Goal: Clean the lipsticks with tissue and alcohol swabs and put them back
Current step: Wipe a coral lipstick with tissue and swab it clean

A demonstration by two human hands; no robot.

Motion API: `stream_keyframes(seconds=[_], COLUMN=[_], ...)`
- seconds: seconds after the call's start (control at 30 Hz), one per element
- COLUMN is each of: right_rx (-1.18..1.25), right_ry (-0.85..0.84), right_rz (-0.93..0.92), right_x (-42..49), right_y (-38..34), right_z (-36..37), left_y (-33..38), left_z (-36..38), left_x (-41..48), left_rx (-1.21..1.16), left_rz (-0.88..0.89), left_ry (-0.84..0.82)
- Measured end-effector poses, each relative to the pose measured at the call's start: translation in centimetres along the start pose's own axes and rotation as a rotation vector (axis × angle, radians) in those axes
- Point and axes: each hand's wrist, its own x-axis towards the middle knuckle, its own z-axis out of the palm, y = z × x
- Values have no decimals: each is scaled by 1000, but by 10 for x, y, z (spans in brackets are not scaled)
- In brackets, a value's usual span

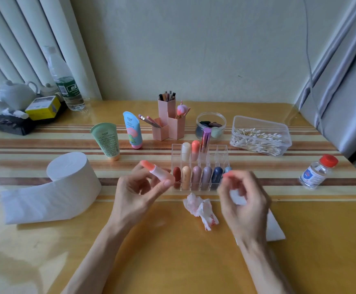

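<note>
Pale pink plastic lipstick tube with bared coral bullet (158,174): pinched at the lower barrel between thumb and fingers of left hand (139,194), tilted up and to the left. Held above the striped wooden table (173,262), just left of the clear acrylic compartment organiser (221,149).

Right hand (245,200): curled round a coral-topped white piece (229,174). Blurred; probably the cap, not certain.

Crumpled red-stained tissue (200,209) lying on the table between the hands.

Handling, as judged: light, rigid, smooth barrel, likely slippery once greasy. Bullet waxy and soft, easily dented or snapped. Best gripped on the barrel only, near the base; bullet wiped with feather pressure, never squeezed.

White tissue roll (71,177) at left; red-capped clear alcohol bottle (317,172) and clear box of cotton swabs (259,134) at right, neither in hand.
</note>
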Motion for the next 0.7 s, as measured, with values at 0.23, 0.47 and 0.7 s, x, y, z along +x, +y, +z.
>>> stream_keyframes(seconds=[0.23, 0.47, 0.7], right_rx=[698, 979, 995], right_ry=[-598, -614, -553], right_rz=[372, 605, 610], right_x=[-12, -9, -12], right_y=[-32, -32, -34], right_z=[25, 20, 24], left_y=[10, 10, 11], left_z=[10, 10, 9], left_x=[-9, -9, -11], left_rx=[-417, -506, -464], left_rz=[-113, -183, -205], left_ry=[-253, -227, -120])
